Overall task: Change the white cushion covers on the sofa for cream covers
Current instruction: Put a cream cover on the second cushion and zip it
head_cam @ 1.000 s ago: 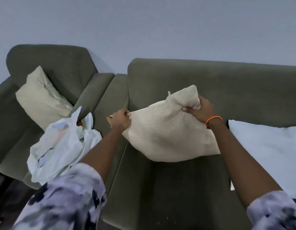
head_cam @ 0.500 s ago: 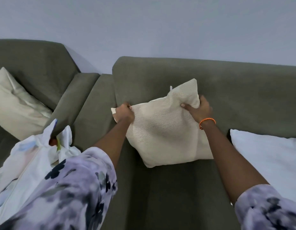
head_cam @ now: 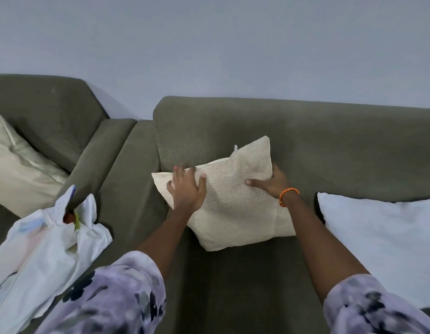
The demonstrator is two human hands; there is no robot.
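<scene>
Square cream woven-fabric cushion on olive sofa: probably light, squashy, coarse, unslippery. My left grip flat, pressing; right grip pinching edge. Best held by corners.

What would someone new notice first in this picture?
The cream cushion at the centre, leaning against the back of the olive sofa, with the left hand flat on it and the right hand gripping its right edge. Next, the white cushion on the right.
</scene>
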